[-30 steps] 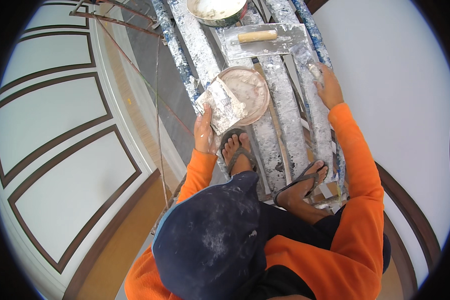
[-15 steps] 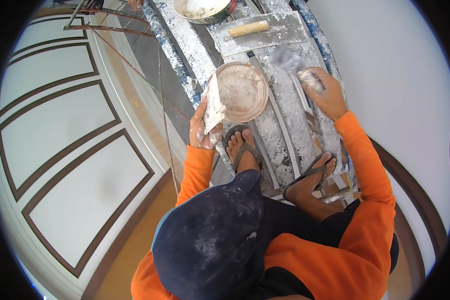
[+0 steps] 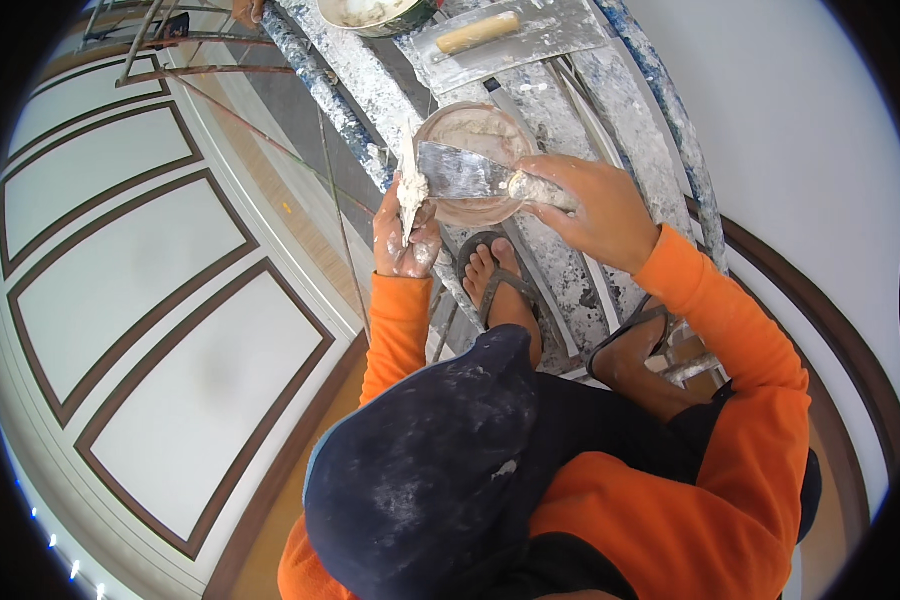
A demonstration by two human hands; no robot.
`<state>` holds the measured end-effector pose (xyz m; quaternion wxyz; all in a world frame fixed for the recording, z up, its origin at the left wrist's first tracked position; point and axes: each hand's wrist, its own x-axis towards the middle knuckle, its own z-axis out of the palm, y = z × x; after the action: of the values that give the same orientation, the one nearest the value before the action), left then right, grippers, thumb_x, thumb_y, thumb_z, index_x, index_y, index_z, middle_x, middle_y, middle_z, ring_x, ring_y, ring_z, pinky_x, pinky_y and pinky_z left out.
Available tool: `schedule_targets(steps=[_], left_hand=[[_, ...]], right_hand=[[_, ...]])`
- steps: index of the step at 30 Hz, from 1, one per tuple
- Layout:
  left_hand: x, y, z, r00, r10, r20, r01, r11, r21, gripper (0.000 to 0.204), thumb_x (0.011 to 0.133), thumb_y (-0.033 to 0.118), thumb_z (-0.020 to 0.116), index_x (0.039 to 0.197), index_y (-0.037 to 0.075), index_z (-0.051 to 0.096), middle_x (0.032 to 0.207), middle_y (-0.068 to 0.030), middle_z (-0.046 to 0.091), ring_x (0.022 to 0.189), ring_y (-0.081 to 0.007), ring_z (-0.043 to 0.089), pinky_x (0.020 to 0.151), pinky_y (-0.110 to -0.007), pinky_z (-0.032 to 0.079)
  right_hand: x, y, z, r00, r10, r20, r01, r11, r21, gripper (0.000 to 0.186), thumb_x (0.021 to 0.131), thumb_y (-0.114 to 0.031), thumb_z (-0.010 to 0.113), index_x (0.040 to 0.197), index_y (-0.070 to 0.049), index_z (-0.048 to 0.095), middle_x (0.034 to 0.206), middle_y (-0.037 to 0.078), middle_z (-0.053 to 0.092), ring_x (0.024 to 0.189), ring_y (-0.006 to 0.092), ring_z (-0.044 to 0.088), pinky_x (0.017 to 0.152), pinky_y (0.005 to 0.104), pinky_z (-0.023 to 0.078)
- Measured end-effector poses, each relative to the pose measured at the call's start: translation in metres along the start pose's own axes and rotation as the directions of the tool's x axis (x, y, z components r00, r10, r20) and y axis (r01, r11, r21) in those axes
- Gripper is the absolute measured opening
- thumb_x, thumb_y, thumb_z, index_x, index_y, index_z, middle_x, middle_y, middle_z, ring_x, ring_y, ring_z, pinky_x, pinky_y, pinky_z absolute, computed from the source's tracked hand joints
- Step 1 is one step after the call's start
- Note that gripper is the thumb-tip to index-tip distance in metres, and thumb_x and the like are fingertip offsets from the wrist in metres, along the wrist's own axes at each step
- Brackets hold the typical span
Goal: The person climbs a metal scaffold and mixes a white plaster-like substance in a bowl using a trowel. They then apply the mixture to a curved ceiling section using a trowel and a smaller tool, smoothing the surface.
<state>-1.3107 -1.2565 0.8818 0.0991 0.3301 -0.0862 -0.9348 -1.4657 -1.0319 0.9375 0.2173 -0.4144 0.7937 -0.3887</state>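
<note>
My left hand (image 3: pixel 406 245) is closed on a thin white putty board (image 3: pixel 407 160), seen nearly edge-on, with a lump of white putty on its right side. In my closed right hand (image 3: pixel 602 212) is a putty knife (image 3: pixel 460 172), gripped by its putty-caked handle. Its wide metal blade points left and meets the putty at the board. Below the blade stands a round tub (image 3: pixel 475 124), smeared inside with pale putty and partly covered by the knife. White smears mark my left fingers and palm.
The paint-splattered scaffold platform (image 3: pixel 570 300) carries my sandalled feet (image 3: pixel 490 275). Farther along lie a wide trowel (image 3: pixel 530 45) with a wooden handle and a bucket (image 3: pixel 380 18) of white material. Blue-and-white rails (image 3: pixel 670 105) edge the platform. A panelled white wall (image 3: pixel 130 330) is at left.
My right hand has brought the putty knife left and nearer, from beside the trowel to the putty board. The board has turned from slanted to nearly edge-on. The view has shifted slightly.
</note>
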Motion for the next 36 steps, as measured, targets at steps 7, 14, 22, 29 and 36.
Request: schedule_targets(steps=[7, 14, 22, 29, 36], left_hand=[[0.000, -0.003, 0.019, 0.979, 0.124, -0.163, -0.094, 0.979, 0.180, 0.025, 0.104, 0.019, 0.047, 0.120, 0.003, 0.057, 0.083, -0.0039, 0.064, 0.052, -0.0072, 0.049, 0.035, -0.016, 0.039], [-0.004, -0.001, 0.020, 0.948, 0.308, -0.081, -0.251, 0.880, 0.404, 0.032, 0.103, 0.021, 0.051, 0.127, 0.000, 0.054, 0.105, -0.0099, 0.071, 0.078, -0.0122, 0.072, 0.043, -0.018, 0.052], [-0.003, 0.009, 0.013, 0.945, 0.326, -0.035, -0.249, 0.784, 0.568, 0.027, 0.099, 0.015, 0.058, 0.122, 0.001, 0.059, 0.109, -0.0060, 0.068, 0.095, -0.0122, 0.066, 0.081, -0.027, 0.053], [-0.005, -0.003, 0.014, 0.982, 0.186, 0.012, -0.149, 0.745, 0.650, 0.026, 0.099, 0.014, 0.061, 0.120, 0.001, 0.060, 0.107, -0.0049, 0.067, 0.091, -0.0100, 0.065, 0.079, -0.026, 0.053], [-0.011, -0.011, 0.015, 0.978, 0.204, -0.039, -0.139, 0.780, 0.611, 0.026, 0.099, 0.015, 0.060, 0.120, 0.000, 0.059, 0.106, -0.0053, 0.067, 0.091, -0.0100, 0.064, 0.078, -0.026, 0.053]], right_hand=[[-0.008, 0.004, 0.001, 1.000, 0.023, 0.011, -0.024, 0.998, 0.065, 0.040, 0.082, -0.017, 0.070, 0.120, -0.007, 0.067, 0.114, 0.016, 0.069, 0.101, 0.0335, 0.066, 0.088, 0.0390, 0.052], [-0.012, 0.030, -0.005, 0.996, 0.016, 0.092, -0.028, 0.991, 0.130, 0.042, 0.082, -0.020, 0.073, 0.121, -0.007, 0.068, 0.115, 0.016, 0.069, 0.105, 0.0322, 0.066, 0.093, 0.0381, 0.051], [0.014, 0.030, -0.054, 0.919, -0.077, 0.386, 0.082, 0.997, 0.004, 0.041, 0.078, -0.016, 0.075, 0.116, -0.001, 0.068, 0.110, 0.019, 0.070, 0.097, 0.0354, 0.068, 0.087, 0.0382, 0.052], [0.030, 0.024, -0.082, 0.764, -0.058, 0.642, 0.046, 0.998, 0.035, 0.037, 0.080, -0.014, 0.072, 0.113, 0.002, 0.068, 0.100, 0.021, 0.071, 0.084, 0.0381, 0.067, 0.076, 0.0398, 0.052], [0.045, 0.004, -0.093, 0.636, 0.075, 0.768, -0.156, 0.987, 0.033, 0.034, 0.086, -0.019, 0.070, 0.111, 0.003, 0.068, 0.095, 0.026, 0.067, 0.085, 0.0401, 0.064, 0.079, 0.0407, 0.050]])
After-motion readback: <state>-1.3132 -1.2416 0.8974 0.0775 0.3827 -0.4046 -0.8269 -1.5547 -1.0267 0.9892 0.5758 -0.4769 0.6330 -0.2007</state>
